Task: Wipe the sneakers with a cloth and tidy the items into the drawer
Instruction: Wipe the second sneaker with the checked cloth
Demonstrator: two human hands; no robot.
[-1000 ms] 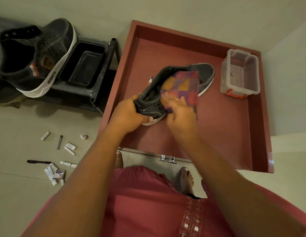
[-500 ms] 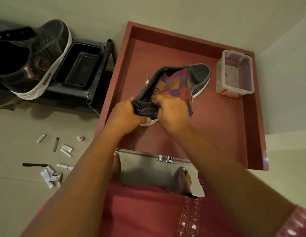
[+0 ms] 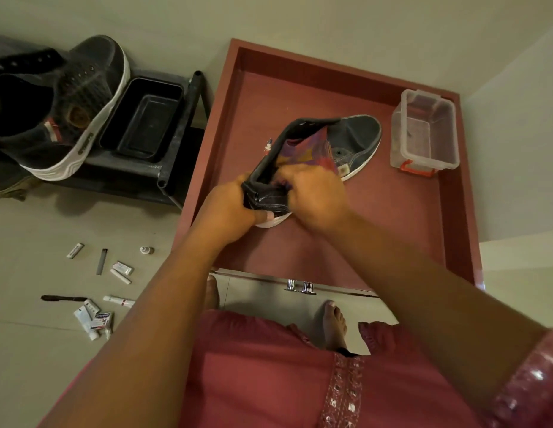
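From the head view, a dark grey canvas sneaker [image 3: 355,143] with a white sole lay inside the open reddish-brown wooden drawer [image 3: 392,227]. The left hand [image 3: 229,208] gripped its heel, fingers curled around the collar. The right hand [image 3: 315,193] clutched a multicoloured patchwork cloth [image 3: 306,146] pushed into the shoe's opening. A clear plastic box [image 3: 423,131] sat in the drawer's far right corner. Small tubes and packets [image 3: 96,316] lay scattered on the floor, left.

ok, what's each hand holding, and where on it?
Left hand grips the sneaker at its heel. Right hand holds the cloth, bunched at its near end, inside the sneaker's opening.
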